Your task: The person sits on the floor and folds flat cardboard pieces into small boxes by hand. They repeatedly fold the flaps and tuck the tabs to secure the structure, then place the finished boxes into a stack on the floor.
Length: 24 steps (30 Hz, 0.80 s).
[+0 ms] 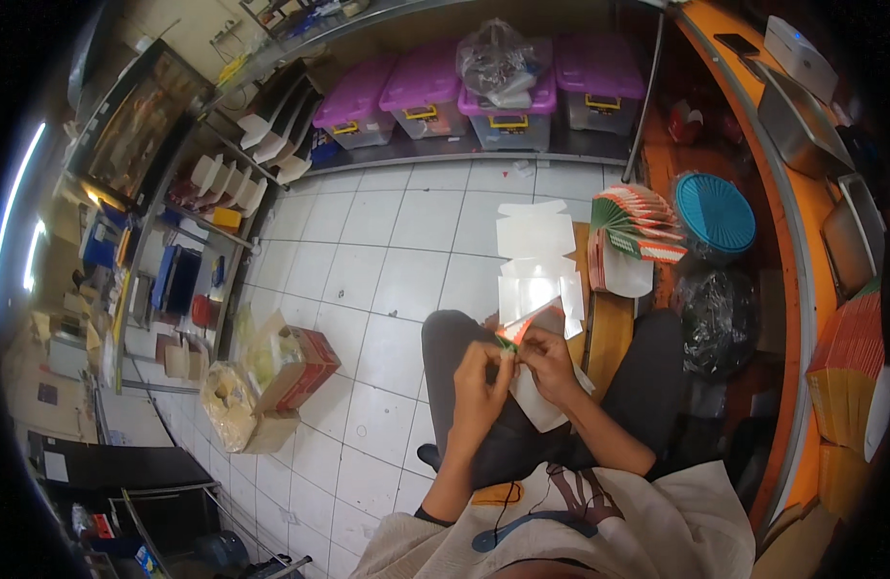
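Seated, I hold a flat cardboard box blank (528,323), white inside with red and green print, over my lap. My left hand (483,381) pinches its near edge from the left. My right hand (549,365) grips the same edge from the right, fingers folded over the card. Both hands touch each other at the fold. More white unfolded blanks (534,236) lie spread on the floor just beyond my knees. A fanned stack of printed blanks (638,224) sits to the right of them.
Purple-lidded plastic bins (424,89) line a low shelf at the back. A blue round basket (715,214) and a black bag (717,318) sit at right under an orange counter (802,241). A cardboard box with bags (286,367) stands at left on white tiles.
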Tool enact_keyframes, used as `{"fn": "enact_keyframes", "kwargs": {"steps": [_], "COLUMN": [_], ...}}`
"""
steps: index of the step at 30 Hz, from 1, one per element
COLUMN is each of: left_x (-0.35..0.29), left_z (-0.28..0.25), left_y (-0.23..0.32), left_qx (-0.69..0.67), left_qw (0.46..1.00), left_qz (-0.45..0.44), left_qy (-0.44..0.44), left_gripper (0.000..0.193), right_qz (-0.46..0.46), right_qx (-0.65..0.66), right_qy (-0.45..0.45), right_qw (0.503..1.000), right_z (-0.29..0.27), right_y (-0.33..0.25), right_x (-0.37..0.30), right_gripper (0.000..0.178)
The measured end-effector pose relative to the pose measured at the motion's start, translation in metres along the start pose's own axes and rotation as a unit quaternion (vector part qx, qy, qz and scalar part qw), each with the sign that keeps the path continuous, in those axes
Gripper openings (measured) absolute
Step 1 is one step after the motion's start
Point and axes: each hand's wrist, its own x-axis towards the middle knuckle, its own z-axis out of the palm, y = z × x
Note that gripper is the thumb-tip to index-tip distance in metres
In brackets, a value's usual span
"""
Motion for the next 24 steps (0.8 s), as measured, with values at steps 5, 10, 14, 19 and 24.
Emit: {"fn": "enact_keyframes", "kwargs": {"steps": [5, 10, 14, 19, 24], "left_x": [-0.002, -0.009, -0.009, -0.008, -0.003], "left_z": [-0.003, 0.006, 0.010, 0.000, -0.004], "left_y": [0.008, 0.003, 0.016, -0.002, 0.005], "left_qx": [-0.013, -0.154, -0.208, 0.041, 0.028], "left_qw": [0.999, 0.981, 0.961, 0.995, 0.999], "left_qz": [0.015, -0.097, -0.143, -0.014, 0.014], "left_qy": [0.036, 0.065, 0.115, 0.086, 0.039], "left_gripper": [0.009, 0.010, 0.012, 0.010, 0.009], "right_qz": [-0.016, -0.109, -0.063, -0.046, 0.036], "right_qx": [0.027, -0.053, -0.096, -0.165, -0.103], "right_qy": [-0.001, 0.008, 0.047, 0.076, 0.063], "right_qw": [0.999, 0.993, 0.992, 0.982, 0.992], "right_z": [0.002, 0.013, 0.023, 0.023, 0.021], "right_y": [0.007, 0.008, -0.009, -0.032, -0.037], "right_x": [-0.003, -0.002, -0.010, -0.001, -0.004], "right_gripper": [0.011, 0.014, 0.017, 0.016, 0.012]}}
